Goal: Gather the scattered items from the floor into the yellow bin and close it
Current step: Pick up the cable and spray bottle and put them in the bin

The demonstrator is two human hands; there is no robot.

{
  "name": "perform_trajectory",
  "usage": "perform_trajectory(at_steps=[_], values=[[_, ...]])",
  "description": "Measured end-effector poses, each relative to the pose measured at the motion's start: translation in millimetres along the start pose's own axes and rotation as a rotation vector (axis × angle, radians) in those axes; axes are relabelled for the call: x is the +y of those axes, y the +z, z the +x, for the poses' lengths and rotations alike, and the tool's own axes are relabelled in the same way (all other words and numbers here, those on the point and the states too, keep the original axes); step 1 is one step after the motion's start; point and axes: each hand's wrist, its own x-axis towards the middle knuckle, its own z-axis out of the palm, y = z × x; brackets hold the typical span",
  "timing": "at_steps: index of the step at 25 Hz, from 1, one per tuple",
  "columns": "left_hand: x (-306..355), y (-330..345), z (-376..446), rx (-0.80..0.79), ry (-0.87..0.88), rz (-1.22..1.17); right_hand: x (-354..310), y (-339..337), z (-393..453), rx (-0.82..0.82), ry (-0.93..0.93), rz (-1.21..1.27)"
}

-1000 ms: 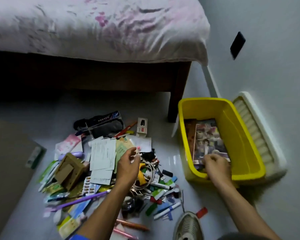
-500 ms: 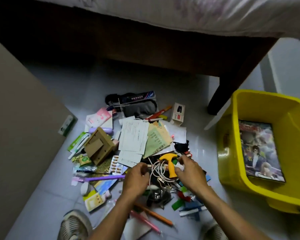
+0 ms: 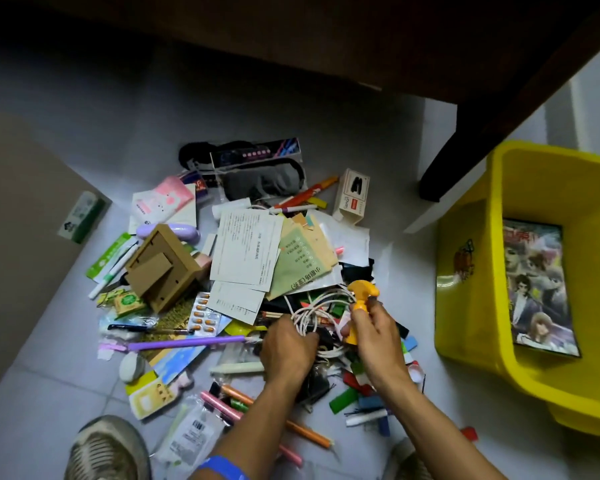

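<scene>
Down on the floor (image 3: 378,140): right hand (image 3: 376,336) gripping a yellow toy (image 3: 361,296), left hand (image 3: 288,348) curled into a tangle of white cord (image 3: 312,315). Around both, scattered clutter: papers (image 3: 246,251), cardboard frame (image 3: 160,268), pill strip (image 3: 203,313), purple pen (image 3: 187,342). Well right, yellow bin (image 3: 471,306), open, with a magazine (image 3: 537,289) inside.

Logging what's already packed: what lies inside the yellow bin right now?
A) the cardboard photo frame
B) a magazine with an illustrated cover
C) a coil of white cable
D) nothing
B: a magazine with an illustrated cover lies flat on the floor of the yellow bin.
</scene>
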Motion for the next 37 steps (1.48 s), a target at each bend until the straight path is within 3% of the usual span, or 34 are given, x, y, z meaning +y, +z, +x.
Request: perform_trajectory(at_steps=[2,6,14,18,24,27,34,37], values=[[3.0,-9.4,-6.6,0.039,0.073,-0.15,-0.3,-15.0,-4.2,0.048,0.032,0.106],[9.9,-52.8,-33.0,0.068,0.274,-0.466,-10.1,-38.3,-14.9,-0.016,0.05,0.316],[58.5,-160.6,-105.4,0.113,0.699,-0.636,-77.6,-83.4,-58.0,-0.108,-0.363,0.225],[93.5,-200.4,-135.0,0.017,0.811,-0.812,-111.3,-104.8,-76.8,-0.181,-0.448,0.272],[142.9,-231.7,-154.9,-0.11,0.835,-0.904,-145.3,-119.6,-80.9,-0.571,-0.326,0.552],[160.9,-229.7,-157.1,-0.21,0.755,-1.008,-151.7,-134.1,-79.7,-0.411,-0.273,0.659],[225.7,-193.4,-166.2,-0.461,0.725,-1.04,-198.6,-239.7,-76.1,0.004,-0.486,0.718],[268.3,-155.7,-179.2,-0.563,0.653,-0.996,-189.2,-280.4,-71.0,0.197,-0.517,0.707]])
